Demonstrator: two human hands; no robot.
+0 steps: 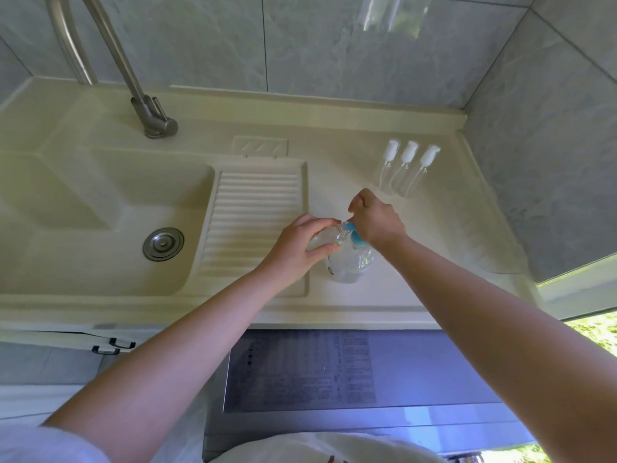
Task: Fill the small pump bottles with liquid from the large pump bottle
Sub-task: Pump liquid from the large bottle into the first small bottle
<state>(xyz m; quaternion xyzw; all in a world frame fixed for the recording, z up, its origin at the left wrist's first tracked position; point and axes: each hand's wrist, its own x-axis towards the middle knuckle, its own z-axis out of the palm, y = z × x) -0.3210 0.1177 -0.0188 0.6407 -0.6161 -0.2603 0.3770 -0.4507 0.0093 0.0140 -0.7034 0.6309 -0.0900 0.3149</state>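
Both forearms reach over the counter [400,295]; left hand [297,248] wraps a small clear bottle [325,237] tilted at the blue pump [354,236] of the large bottle [350,262]; right hand [375,218] curls down on that pump; three small pump bottles [405,168] stand behind, well apart.

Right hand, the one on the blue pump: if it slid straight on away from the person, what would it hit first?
Probably the three small pump bottles, which stand in a row on the counter just beyond the right hand. Depth is hard to judge from this single view, so it might pass slightly left of them and reach the tiled wall.
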